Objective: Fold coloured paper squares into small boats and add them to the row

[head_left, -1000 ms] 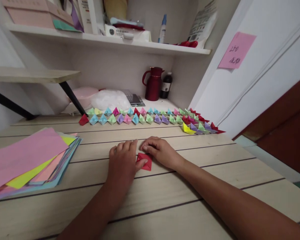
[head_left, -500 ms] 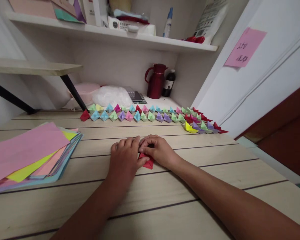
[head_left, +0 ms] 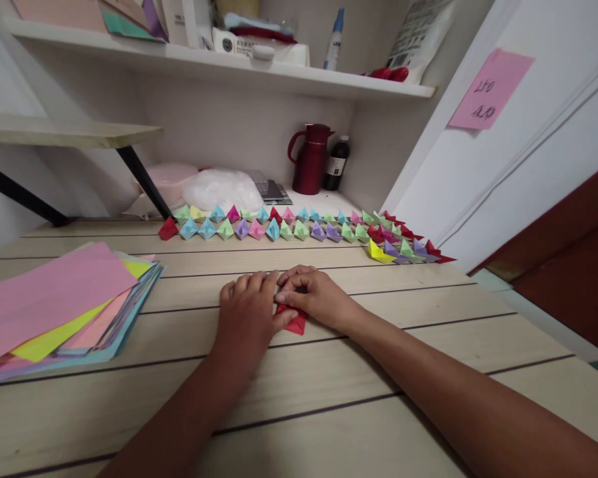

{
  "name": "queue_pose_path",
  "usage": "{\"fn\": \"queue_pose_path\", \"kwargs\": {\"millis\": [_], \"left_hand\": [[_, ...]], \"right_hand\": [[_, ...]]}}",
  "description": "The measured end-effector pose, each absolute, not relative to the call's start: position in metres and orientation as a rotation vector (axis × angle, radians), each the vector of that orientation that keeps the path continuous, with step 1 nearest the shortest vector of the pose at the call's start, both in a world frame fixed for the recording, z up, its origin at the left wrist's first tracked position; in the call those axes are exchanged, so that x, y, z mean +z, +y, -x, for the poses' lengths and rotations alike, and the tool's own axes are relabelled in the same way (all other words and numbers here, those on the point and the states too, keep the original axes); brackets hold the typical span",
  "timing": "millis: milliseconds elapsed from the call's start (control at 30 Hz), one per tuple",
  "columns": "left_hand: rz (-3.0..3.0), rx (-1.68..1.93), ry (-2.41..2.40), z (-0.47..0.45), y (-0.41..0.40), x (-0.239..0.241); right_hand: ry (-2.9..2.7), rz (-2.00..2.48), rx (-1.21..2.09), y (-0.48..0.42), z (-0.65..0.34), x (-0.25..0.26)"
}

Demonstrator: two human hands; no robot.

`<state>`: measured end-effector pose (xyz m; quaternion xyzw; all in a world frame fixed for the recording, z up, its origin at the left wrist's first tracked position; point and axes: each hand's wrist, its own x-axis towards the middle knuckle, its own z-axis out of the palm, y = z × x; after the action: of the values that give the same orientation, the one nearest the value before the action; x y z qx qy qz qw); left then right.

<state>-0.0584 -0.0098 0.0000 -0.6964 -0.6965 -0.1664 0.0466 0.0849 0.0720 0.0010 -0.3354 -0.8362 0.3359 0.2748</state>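
Observation:
A small folded red paper point(head_left: 295, 323) lies on the wooden table point(head_left: 329, 385), mostly covered by both hands. My left hand point(head_left: 246, 315) rests on its left side, thumb pressed onto the paper and fingers curled. My right hand point(head_left: 313, 295) covers its upper right part, fingers bent and pinching the paper's top edge. The fingertips of both hands meet above the paper.
Two rows of small folded paper boats point(head_left: 299, 229) in many colours run along the back of the table. A stack of coloured sheets point(head_left: 54, 312) lies at the left. A dark red jug point(head_left: 309, 159) and a bottle point(head_left: 337, 162) stand behind, under a shelf point(head_left: 219, 66).
My right hand has closed over the red paper and met my left fingertips; more of the paper is covered now. The view has shifted slightly.

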Motion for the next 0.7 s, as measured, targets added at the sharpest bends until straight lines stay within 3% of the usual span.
{"fn": "queue_pose_path", "kwargs": {"millis": [700], "left_hand": [[2.100,-0.494,-2.111,0.057,-0.009,-0.006]], "right_hand": [[-2.296,0.843,0.652,0.057,-0.078,0.000]]}}
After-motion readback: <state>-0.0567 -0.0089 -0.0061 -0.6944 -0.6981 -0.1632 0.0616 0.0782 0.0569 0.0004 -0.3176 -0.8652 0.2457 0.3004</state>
